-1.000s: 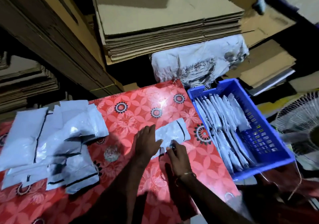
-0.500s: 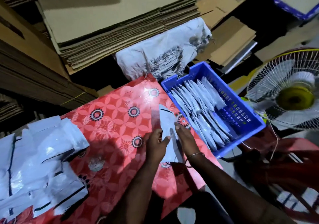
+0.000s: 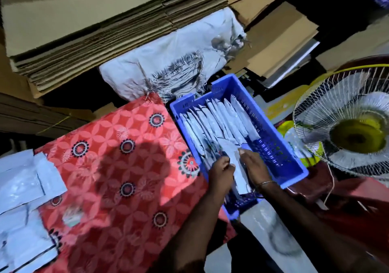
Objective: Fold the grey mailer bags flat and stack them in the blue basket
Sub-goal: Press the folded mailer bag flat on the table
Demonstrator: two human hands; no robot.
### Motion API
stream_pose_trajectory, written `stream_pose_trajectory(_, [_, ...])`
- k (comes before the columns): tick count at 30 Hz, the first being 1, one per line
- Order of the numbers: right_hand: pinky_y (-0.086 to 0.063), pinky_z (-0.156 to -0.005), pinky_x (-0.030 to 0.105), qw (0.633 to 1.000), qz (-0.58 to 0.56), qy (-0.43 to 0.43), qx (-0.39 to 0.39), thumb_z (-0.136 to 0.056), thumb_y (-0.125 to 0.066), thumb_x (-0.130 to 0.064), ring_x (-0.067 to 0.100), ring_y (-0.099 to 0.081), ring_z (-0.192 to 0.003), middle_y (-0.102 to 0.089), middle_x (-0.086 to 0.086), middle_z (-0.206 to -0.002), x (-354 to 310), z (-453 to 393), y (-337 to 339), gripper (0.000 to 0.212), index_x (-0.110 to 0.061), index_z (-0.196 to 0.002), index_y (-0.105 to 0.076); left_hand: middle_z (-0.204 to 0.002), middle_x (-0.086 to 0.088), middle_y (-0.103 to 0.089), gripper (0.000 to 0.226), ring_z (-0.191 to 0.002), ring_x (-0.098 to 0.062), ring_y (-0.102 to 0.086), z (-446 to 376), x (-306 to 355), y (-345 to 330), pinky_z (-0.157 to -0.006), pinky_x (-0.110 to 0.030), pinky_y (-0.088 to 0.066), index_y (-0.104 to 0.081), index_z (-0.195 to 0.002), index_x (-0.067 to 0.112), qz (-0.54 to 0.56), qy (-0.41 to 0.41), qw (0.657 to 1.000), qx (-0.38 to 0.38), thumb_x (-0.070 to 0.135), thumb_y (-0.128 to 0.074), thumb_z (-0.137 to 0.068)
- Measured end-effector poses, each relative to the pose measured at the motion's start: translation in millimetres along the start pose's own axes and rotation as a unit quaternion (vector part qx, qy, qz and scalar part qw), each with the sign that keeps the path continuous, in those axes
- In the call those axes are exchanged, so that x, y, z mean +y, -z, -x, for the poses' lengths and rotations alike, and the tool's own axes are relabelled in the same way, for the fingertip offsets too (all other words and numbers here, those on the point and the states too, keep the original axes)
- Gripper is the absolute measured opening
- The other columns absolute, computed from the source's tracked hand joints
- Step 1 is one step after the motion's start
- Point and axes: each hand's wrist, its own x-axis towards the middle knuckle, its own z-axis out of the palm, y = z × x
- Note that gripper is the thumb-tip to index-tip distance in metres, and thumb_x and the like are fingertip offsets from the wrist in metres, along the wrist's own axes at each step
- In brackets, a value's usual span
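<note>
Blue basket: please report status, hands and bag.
Left hand and right hand both pinch one folded mailer bag over blue basket. Going into the row of folded bags. Nothing blocking.

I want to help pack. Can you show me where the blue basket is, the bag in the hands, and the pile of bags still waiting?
blue basket (image 3: 293, 168): head view, on its right wall.
folded mailer bag (image 3: 233, 154): head view, upper part between both hands.
pile of unfolded bags (image 3: 20, 190): head view, top bag.
</note>
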Motion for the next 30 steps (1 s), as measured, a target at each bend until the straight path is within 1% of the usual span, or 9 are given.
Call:
stream_pose_trajectory(4, [-0.045,-0.09,0.016,0.999,0.038,-0.011,-0.03,-0.099,-0.062,-0.033,0.01,-0.062,-0.1,-0.07,0.007,-0.105,30.6,-40.0,26.9,0.034,-0.004,-0.112,-0.073,-0.097,-0.001,-0.066,0.02,-0.09,-0.015,-0.061,-25.2,2.3,-45.5,-0.086,-0.03,-0.05,-0.065,-0.105,0.018,0.001,0.057,0.998,0.006,0.003,-0.065,-0.092])
stream_pose_trajectory(6, [-0.047,-0.096,0.024,0.997,0.066,-0.022,-0.043,-0.09,-0.066,-0.054,0.016,-0.064,-0.107,-0.069,0.008,-0.111,47.6,-58.1,31.0,0.053,-0.009,-0.119,-0.071,-0.086,0.003,-0.066,0.015,-0.08,-0.013,-0.06,-35.3,0.8,-61.2,-0.076,-0.029,-0.048,-0.065,-0.089,0.021,-0.018,0.068,0.998,0.007,0.008,-0.066,-0.083])
stream_pose_trajectory(10, [-0.038,-0.103,0.028,0.987,0.146,-0.026,-0.068,-0.092,-0.072,-0.035,0.021,-0.053,-0.121,-0.062,0.009,-0.124,70.9,-84.0,39.3,0.047,-0.016,-0.135,-0.063,-0.073,0.01,-0.061,0.025,-0.065,-0.009,-0.054,-51.6,-11.7,-81.6,-0.069,-0.03,-0.045,-0.057,-0.073,0.024,-0.04,0.101,0.994,-0.004,0.001,-0.061,-0.081])
stream_pose_trajectory(13, [-0.042,-0.105,0.038,0.975,0.195,-0.051,-0.089,-0.09,-0.063,-0.048,0.027,-0.054,-0.124,-0.06,0.011,-0.127,80.8,-94.6,42.7,0.053,-0.024,-0.137,-0.061,-0.081,0.003,-0.067,0.016,-0.074,-0.018,-0.06,-55.1,-17.7,-87.4,-0.076,-0.037,-0.05,-0.06,-0.075,0.025,-0.04,0.122,0.992,-0.008,0.009,-0.061,-0.077])
stream_pose_trajectory(16, [-0.042,-0.104,0.043,0.96,0.245,-0.068,-0.121,-0.082,-0.047,-0.06,0.032,-0.053,-0.126,-0.058,0.014,-0.131,94.1,-105.2,38.5,0.068,-0.026,-0.14,-0.058,-0.092,0.0,-0.076,0.012,-0.085,-0.021,-0.072,-62.7,-36.2,-87.9,-0.084,-0.043,-0.058,-0.066,-0.082,0.03,-0.043,0.135,0.99,0.016,0.023,-0.059,-0.075])
stream_pose_trajectory(18, [-0.043,-0.101,0.044,0.946,0.289,-0.071,-0.13,-0.092,-0.053,-0.052,0.037,-0.052,-0.125,-0.056,0.019,-0.131,98.5,-109.9,35.2,0.059,-0.023,-0.143,-0.055,-0.094,0.001,-0.076,0.013,-0.09,-0.022,-0.074,-63.1,-34.0,-85.0,-0.087,-0.042,-0.06,-0.069,-0.087,0.035,-0.058,0.102,0.991,0.068,0.031,-0.06,-0.078])
stream_pose_trajectory(21, [-0.049,-0.091,0.049,0.936,0.323,-0.063,-0.122,-0.089,-0.039,-0.055,0.044,-0.056,-0.113,-0.058,0.027,-0.119,107.0,-114.8,29.5,0.066,-0.017,-0.14,-0.056,-0.107,0.002,-0.073,0.019,-0.098,-0.018,-0.069,-69.2,-15.5,-81.8,-0.089,-0.031,-0.055,-0.072,-0.108,0.024,-0.083,0.025,0.989,0.121,0.017,-0.063,-0.093])
stream_pose_trajectory(26, [-0.049,-0.095,0.051,0.919,0.362,-0.079,-0.137,-0.087,-0.03,-0.052,0.042,-0.052,-0.119,-0.054,0.023,-0.125,123.7,-121.1,22.7,0.067,-0.02,-0.141,-0.05,-0.128,-0.008,-0.056,0.044,-0.11,-0.019,-0.06,-92.1,3.4,-83.3,-0.098,-0.03,-0.049,-0.057,-0.143,0.013,-0.222,-0.027,0.974,0.042,0.016,-0.059,-0.099])
stream_pose_trajectory(30, [-0.045,-0.1,0.05,0.922,0.345,-0.105,-0.143,-0.086,-0.034,-0.044,0.041,-0.049,-0.123,-0.052,0.025,-0.13,124.9,-130.7,17.2,0.062,-0.015,-0.139,-0.05,-0.13,-0.017,-0.051,0.047,-0.121,-0.032,-0.056,-111.0,1.8,-81.2,-0.102,-0.032,-0.045,-0.053,-0.142,-0.002,-0.325,-0.015,0.946,-0.007,0.011,-0.058,-0.097])
